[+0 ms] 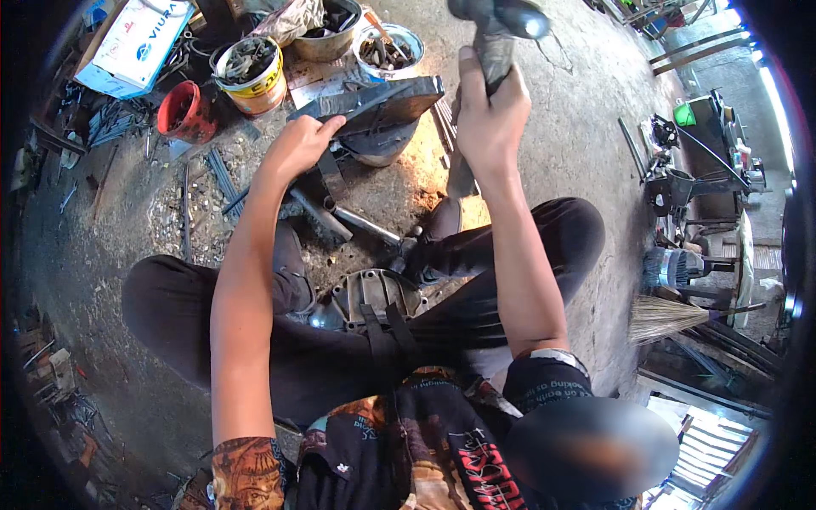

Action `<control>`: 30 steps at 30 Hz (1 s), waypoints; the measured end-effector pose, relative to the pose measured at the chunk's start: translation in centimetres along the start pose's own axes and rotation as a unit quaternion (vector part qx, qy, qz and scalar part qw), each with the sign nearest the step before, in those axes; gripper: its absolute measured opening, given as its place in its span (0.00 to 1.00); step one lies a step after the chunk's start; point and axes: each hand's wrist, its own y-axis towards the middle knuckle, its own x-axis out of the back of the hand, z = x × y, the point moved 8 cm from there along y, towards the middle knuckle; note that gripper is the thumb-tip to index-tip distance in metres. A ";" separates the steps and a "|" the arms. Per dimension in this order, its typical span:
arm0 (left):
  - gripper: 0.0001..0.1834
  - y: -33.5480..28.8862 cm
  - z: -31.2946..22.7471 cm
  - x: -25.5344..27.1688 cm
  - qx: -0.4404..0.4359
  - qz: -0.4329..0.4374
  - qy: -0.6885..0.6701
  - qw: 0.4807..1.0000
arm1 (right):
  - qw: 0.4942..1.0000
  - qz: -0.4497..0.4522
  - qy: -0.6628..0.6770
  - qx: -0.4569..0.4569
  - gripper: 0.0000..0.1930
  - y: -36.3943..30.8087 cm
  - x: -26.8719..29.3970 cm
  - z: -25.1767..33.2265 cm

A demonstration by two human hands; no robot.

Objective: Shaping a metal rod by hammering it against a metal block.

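Observation:
My right hand (493,127) grips a hammer (495,59) by its handle. The hammer is raised at the top of the view, head up and clear of the metal below. My left hand (297,146) is closed on a dark flat metal strip (374,102), thumb along its upper side. The strip lies across a dark anvil-like metal block (404,106); where they touch is hard to make out. Below my left hand, a second metal tool with a steel shaft (365,224) lies on the ground. A round metal housing (378,296) rests between my legs.
Beyond the block stand a yellow-and-white bucket (252,81), a red bucket (177,119) and a white bucket (408,66) of metal pieces. A white-and-blue box (136,47) is at far left. Loose rods (223,180) lie left; a straw broom (667,319) lies right.

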 end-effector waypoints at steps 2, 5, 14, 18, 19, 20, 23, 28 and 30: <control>0.37 0.0 0.0 -0.1 -0.002 0.015 -0.006 1.000 | 0.998 0.010 -0.050 0.023 0.14 -1.0 -1.0 -0.6; 0.37 -0.6 -0.9 0.0 -0.038 -0.009 -0.001 0.999 | 0.955 0.107 -0.248 -0.122 0.19 -3.6 -3.6 -5.8; 0.32 -0.8 -0.8 -0.1 -0.039 -0.025 -0.007 0.999 | 0.908 0.127 -0.089 -0.389 0.24 -3.6 -1.0 -11.8; 0.33 -0.8 -1.3 0.0 -0.089 -0.029 -0.039 0.995 | 0.925 0.138 -0.123 -0.331 0.27 -2.8 -1.2 -10.0; 0.32 -0.7 -1.2 0.0 -0.081 -0.019 -0.021 0.996 | 0.937 0.127 -0.158 -0.286 0.28 -2.5 -1.2 -9.4; 0.30 -0.7 -1.0 -0.2 -0.073 -0.008 -0.004 0.997 | 0.940 0.129 -0.151 -0.278 0.28 -2.6 -1.4 -9.4; 0.31 -0.4 -1.3 -0.3 -0.074 0.010 -0.023 0.997 | 0.976 0.063 -0.170 -0.123 0.26 -2.0 -1.5 -7.4; 0.30 -0.4 -1.0 -0.5 -0.034 0.012 -0.013 0.999 | 0.951 0.127 -0.225 -0.168 0.26 -2.0 -3.1 -6.4; 0.31 -0.3 -0.7 -0.3 -0.030 -0.001 -0.018 0.999 | 0.937 0.120 -0.255 -0.205 0.24 -0.9 -2.1 -5.5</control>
